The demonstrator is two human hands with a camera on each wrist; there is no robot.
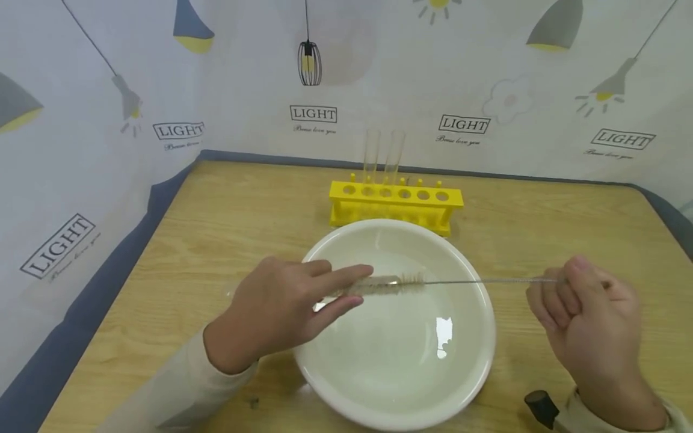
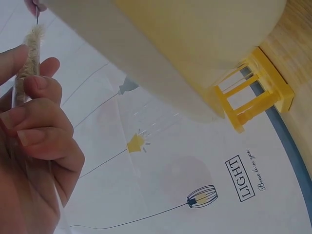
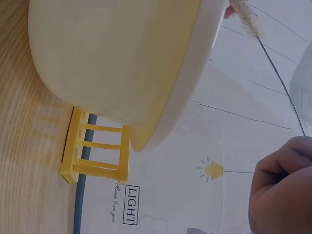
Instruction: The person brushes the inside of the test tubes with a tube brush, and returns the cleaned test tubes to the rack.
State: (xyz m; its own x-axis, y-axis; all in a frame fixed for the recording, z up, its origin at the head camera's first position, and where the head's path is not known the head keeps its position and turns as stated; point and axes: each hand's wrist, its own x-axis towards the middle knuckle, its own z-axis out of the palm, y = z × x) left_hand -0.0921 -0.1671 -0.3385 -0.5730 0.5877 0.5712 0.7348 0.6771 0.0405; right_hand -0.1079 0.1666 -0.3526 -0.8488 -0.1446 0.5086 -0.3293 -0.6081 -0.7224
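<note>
My left hand (image 1: 284, 300) grips a clear glass test tube (image 1: 381, 287) above a white basin (image 1: 485, 361). Bristles of a test tube brush (image 1: 415, 280) fill part of the tube and stick out of its mouth. From there the brush's twisted wire (image 1: 460, 281) runs level to my right hand (image 1: 595, 325), whose curled fingers hold its end. In the left wrist view, the fingers (image 2: 44, 117) wrap the tube, with pale bristles (image 2: 33, 46) showing at the top. The right wrist view shows the wire (image 3: 278, 73) leading to the right fist (image 3: 282, 190).
Behind the basin stands a yellow test tube rack (image 1: 453, 198) with two upright glass tubes (image 1: 371, 150) in it. The basin holds what looks like water. A short dark cylinder (image 1: 541, 409) is near the right wrist. A printed cloth (image 1: 390, 78) hangs behind the wooden table (image 1: 216, 210).
</note>
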